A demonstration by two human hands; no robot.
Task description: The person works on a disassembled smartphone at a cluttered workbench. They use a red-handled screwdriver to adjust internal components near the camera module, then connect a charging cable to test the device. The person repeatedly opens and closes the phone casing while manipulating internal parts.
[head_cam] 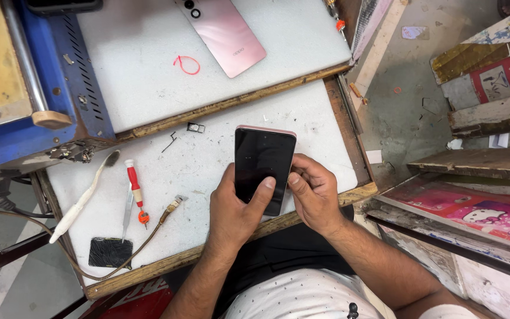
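Note:
A dark-screened phone (pixel 262 159) with a pink frame is held upright over the white bench top (pixel 208 171). My left hand (pixel 237 210) grips its lower left side, thumb lying across the glass. My right hand (pixel 314 192) holds the lower right edge, thumb pressed on the side of the frame. A pink phone back cover (pixel 225 32) lies on the raised white board (pixel 149 65) farther away.
On the bench left of my hands lie a red-handled screwdriver (pixel 135 189), tweezers (pixel 127 215), a white brush (pixel 81 198), a cable plug (pixel 174 205), a black pad (pixel 110 252), a small SIM tray (pixel 195 127). A blue machine (pixel 25 88) stands at left. Wooden boards (pixel 485 88) lie on the floor at right.

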